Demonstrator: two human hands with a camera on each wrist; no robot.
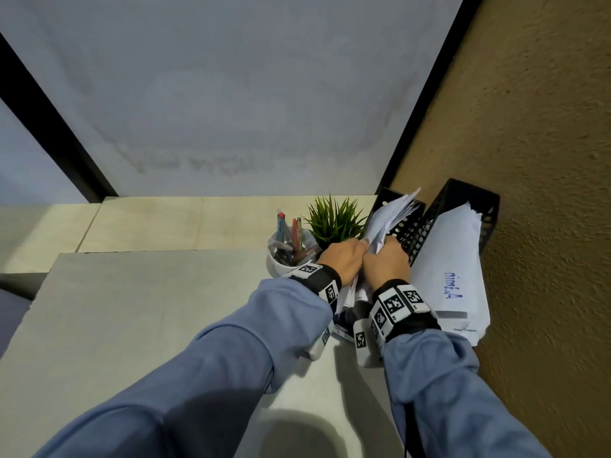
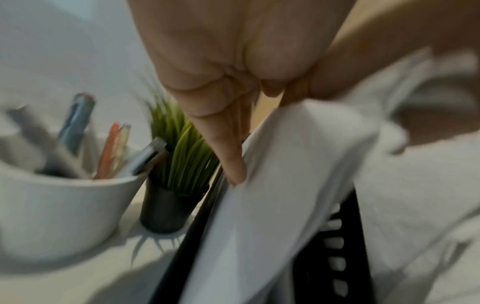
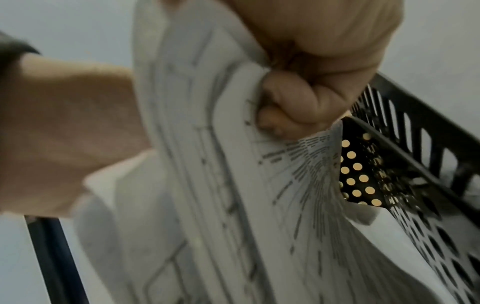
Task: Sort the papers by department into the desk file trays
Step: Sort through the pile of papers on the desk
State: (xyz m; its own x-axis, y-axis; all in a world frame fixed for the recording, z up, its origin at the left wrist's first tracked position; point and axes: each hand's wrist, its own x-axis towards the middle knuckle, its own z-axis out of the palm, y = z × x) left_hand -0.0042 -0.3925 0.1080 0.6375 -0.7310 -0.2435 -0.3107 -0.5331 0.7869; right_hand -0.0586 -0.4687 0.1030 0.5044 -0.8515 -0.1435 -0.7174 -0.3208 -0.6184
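Both hands meet over a stack of printed papers (image 1: pixel 391 214) that leans into the left black perforated tray (image 1: pixel 411 229). My left hand (image 1: pixel 344 259) holds the stack's left side; in the left wrist view its fingers (image 2: pixel 232 162) lie along the sheets (image 2: pixel 285 185). On the stack's right side my right hand (image 1: pixel 386 262) grips the sheets, and the right wrist view shows it (image 3: pixel 298 111) fisted on the printed pages (image 3: pixel 233 185) beside the tray (image 3: pixel 405 127). The right tray (image 1: pixel 463 200) holds papers marked "Admin" (image 1: pixel 451 276).
A white cup of pens (image 1: pixel 291 256) and a small green plant in a dark pot (image 1: pixel 334 219) stand just left of the trays. A brown textured wall (image 1: pixel 529 143) flanks the trays on the right. Pale desk surface (image 1: pixel 148 309) spreads to the left.
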